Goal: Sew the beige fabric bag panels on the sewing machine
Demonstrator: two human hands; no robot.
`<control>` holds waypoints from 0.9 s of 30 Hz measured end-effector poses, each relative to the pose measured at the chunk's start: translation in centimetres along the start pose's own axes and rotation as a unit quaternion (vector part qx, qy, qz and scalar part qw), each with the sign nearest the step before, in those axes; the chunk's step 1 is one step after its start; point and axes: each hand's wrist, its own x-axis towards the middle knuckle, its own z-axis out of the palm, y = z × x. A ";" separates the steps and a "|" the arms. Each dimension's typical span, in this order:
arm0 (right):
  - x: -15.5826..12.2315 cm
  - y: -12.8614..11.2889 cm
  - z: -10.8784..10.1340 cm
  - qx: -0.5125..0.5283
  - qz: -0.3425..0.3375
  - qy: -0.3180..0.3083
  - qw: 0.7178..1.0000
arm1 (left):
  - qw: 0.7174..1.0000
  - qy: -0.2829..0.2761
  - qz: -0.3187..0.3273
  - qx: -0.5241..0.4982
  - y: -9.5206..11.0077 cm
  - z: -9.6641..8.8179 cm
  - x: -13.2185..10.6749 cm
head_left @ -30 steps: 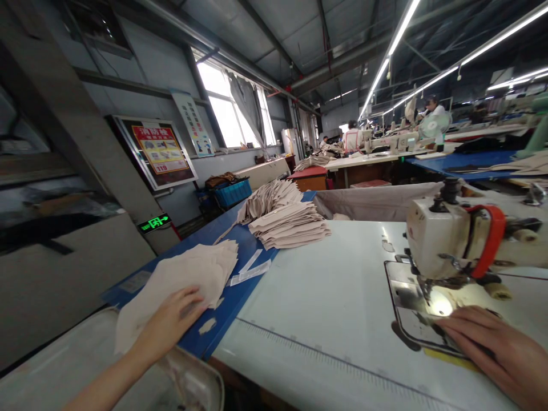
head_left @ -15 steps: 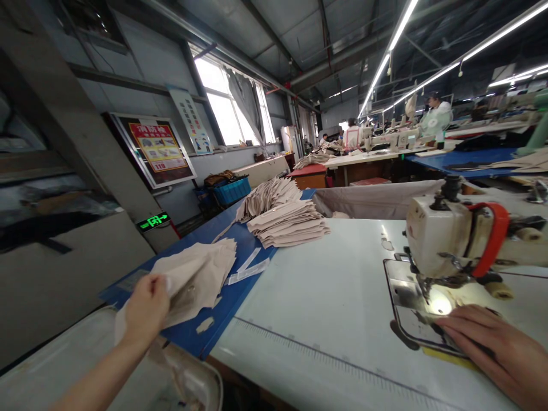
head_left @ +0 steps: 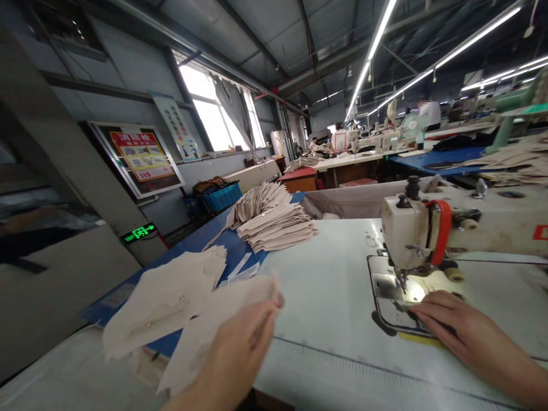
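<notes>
My left hand point(head_left: 240, 342), smeared by motion, is closed on the edge of a beige fabric piece point(head_left: 205, 325) over the near left of the table. Beside it, a stack of beige fabric pieces point(head_left: 149, 302) lies on the blue tabletop, with a slit-like mark on the top one. My right hand point(head_left: 454, 322) rests at the needle plate point(head_left: 385, 286) of a white sewing machine point(head_left: 405, 228), just below the lit needle area. Its fingers are pressed together; whatever they may hold is hidden.
Two bundles of beige pieces point(head_left: 278, 225) lie at the table's far left corner, near white strips point(head_left: 240, 273). A ruler scale point(head_left: 334, 357) runs along the front edge. Behind the table hangs a grey cloth trough point(head_left: 351, 200). A person point(head_left: 432, 113) is far back at right.
My left hand has moved right from the fabric stack, drawing one beige piece with it. My right hand stays at the needle plate. The view has turned slightly right.
</notes>
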 end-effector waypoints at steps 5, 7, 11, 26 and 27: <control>0.5 -0.7 -0.6 0.021 0.031 -0.033 0.999 | 0.982 -0.124 -0.026 -0.142 4.5 10.0 1.8; 0.8 -1.1 -0.9 0.020 0.032 -0.037 0.999 | 0.972 -0.137 -0.028 -0.190 6.0 11.5 3.2; 1.3 -1.4 -1.1 0.004 0.036 -0.043 0.998 | 0.944 -0.216 0.015 -0.250 7.9 12.1 5.6; 1.5 -3.7 -1.5 0.020 -0.063 -0.099 0.993 | 0.930 -0.298 0.207 0.054 6.3 12.9 6.4; 1.5 -3.8 -1.5 0.018 -0.056 -0.102 0.993 | 0.931 -0.296 0.207 0.051 6.5 12.8 6.5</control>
